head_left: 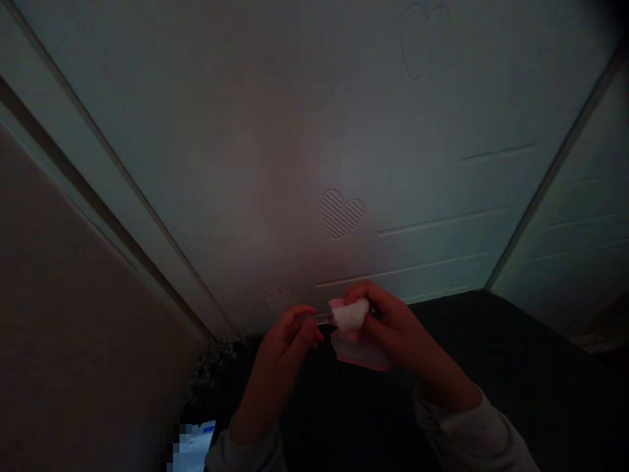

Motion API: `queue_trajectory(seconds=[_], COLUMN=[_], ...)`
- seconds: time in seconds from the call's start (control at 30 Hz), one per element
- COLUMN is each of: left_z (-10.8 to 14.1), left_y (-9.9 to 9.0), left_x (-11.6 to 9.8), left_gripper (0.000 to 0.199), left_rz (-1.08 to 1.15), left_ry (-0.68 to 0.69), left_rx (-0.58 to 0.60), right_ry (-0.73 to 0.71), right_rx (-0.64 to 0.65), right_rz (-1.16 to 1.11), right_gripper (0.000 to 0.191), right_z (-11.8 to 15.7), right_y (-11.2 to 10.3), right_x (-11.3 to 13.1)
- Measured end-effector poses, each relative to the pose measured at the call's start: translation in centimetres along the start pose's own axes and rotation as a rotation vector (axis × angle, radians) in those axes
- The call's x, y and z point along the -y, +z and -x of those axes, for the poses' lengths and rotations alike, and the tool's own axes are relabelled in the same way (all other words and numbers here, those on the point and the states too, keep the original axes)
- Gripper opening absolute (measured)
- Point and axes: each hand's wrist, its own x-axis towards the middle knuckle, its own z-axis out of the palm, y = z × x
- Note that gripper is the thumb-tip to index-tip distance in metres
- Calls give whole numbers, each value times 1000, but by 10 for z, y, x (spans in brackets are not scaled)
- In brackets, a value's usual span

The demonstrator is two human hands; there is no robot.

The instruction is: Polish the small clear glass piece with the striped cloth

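Note:
My left hand (289, 344) pinches the near end of a small, thin, see-through piece (322, 319) that reaches across to the right; its kind is too dark to tell. Around the other end of that piece, my right hand (386, 321) grips a folded white and pink tissue or cloth (350, 316). A lower flap of it (361, 354) hangs beneath the right fingers. Both hands are close together, low in the dim view, with light sleeves at the wrists. The right fingertips are partly hidden behind the tissue or cloth.
A pale panel (221, 144) with a striped heart (343, 215) and grooved lines stands ahead. Below it lies a dark surface (344, 419). A lit, partly pixelated screen or sheet (199, 449) is at lower left, near a dark, lacy edge (209, 364). A brownish wall (73, 314) rises left.

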Motion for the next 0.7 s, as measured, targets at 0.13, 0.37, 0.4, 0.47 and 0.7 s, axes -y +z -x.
queue_trajectory(seconds=[0.13,0.37,0.4,0.47,0.7], left_z=[3,5,5,5,8], left_y=[-1,-6,-7,-9,-11], left_x=[-1,6,7,9,4], left_gripper=[24,24,25,26,23], left_rz=[25,-68,-87,-111,-80], left_ry=[20,101,107,117,69], left_rx=[18,110,117,127,157], right_ry=[23,107,116,117,94], right_rx=[13,136,146,159,205], right_rz=[-47,-75,-55,-22,84], right_gripper=[15,19,20,21,10], right_z=[0,1,1,0,0], right_y=[-3,-13,-13,-14,-16], right_x=[-3,1,2,3,2])
